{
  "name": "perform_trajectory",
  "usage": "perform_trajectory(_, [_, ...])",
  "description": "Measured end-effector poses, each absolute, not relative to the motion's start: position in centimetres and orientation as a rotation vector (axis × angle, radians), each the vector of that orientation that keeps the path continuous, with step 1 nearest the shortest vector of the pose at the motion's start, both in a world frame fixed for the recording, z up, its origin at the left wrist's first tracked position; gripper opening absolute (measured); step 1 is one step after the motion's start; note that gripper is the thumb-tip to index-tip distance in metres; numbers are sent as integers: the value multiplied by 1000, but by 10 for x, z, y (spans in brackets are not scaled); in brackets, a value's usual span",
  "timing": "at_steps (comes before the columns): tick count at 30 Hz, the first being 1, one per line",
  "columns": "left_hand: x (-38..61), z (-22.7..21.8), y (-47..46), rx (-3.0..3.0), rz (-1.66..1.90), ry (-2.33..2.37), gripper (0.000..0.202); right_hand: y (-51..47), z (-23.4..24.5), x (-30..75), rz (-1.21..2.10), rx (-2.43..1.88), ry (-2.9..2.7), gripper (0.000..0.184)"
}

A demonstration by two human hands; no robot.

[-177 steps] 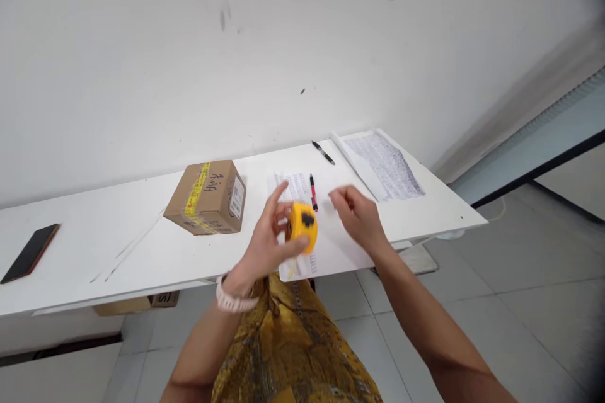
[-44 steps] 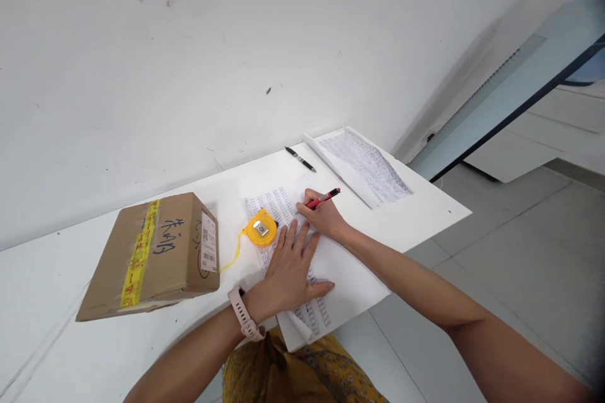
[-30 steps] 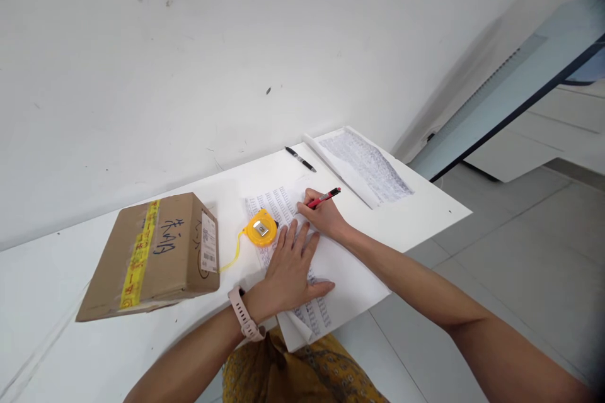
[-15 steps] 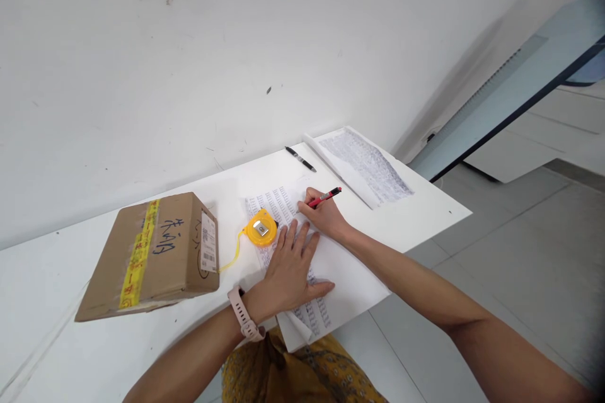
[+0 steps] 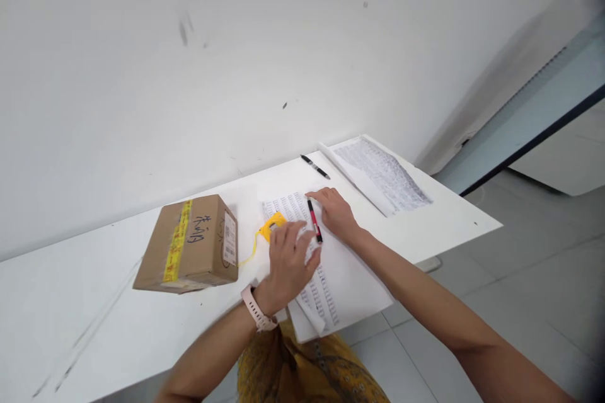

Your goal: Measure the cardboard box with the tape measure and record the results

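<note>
My left hand (image 5: 290,261) hovers over the printed sheets (image 5: 363,283), fingers apart and slightly bent. Its fingertips overlap the near side of a yellow tape measure (image 5: 270,225), partly hiding it; whether they touch it I cannot tell. A yellow strip runs from the tape measure to the cardboard box (image 5: 203,252) on the left. A red and black pen (image 5: 314,220) lies on the sheets, between my hands. Beside it rests my right hand (image 5: 336,211), index finger stretched towards the pen's far end, other fingers loosely bent, not gripping it.
The box carries yellow tape, handwriting and a white label. A black pen (image 5: 315,167) lies towards the wall (image 5: 265,63). Right of it is another printed sheet (image 5: 382,176) with a folded edge. The white table (image 5: 439,220) ends at the right, above a tiled floor.
My right hand has let go of the red pen, which now lies on the paper. My left hand has lifted from the sheets towards the tape measure. The view has shifted.
</note>
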State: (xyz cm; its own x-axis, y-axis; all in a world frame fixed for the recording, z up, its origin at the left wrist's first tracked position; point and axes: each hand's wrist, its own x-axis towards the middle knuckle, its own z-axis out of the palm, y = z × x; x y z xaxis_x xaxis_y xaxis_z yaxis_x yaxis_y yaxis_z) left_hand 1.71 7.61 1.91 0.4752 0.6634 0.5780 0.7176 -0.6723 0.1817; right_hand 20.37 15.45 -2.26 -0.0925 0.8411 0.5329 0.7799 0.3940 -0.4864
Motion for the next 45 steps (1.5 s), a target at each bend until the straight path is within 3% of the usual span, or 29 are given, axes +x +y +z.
perform_trajectory(3, [5,32,91,-2410,-890,-1583,54,156,-27,203,107,-1403,-1828,57])
perform_trajectory(6, [-7,37,102,-2458,-707,-1885,78,156,-28,203,140,-1423,-1785,51])
perform_trajectory(8, [-13,43,100,-2525,-726,-1987,79,153,-23,201,121,-1435,-1755,45])
perform_trajectory(13, [-25,74,67,-2535,-1157,-1795,81,128,24,188,121,-1312,-1724,30])
perform_trajectory(20, [-47,108,-1,-2924,-1912,-1969,88,64,103,142,1268,-799,-1849,32])
perform_trajectory(24, [-69,118,-37,-2848,-2315,-2137,87,46,116,113,1526,-728,-1867,29])
perform_trajectory(29, [-120,136,-69,-2299,-2488,-2494,82,79,148,77,1358,-774,-1905,31])
perform_trajectory(34, [-168,145,-86,-1926,-2663,-2717,59,161,175,30,1136,-752,-2137,29])
perform_trajectory(40, [-176,142,-74,-1705,-2847,-2805,39,212,164,-25,1037,-806,-2386,25])
perform_trajectory(45, [-164,143,-61,-1666,-2935,-2893,41,215,150,-36,994,-847,-2313,20])
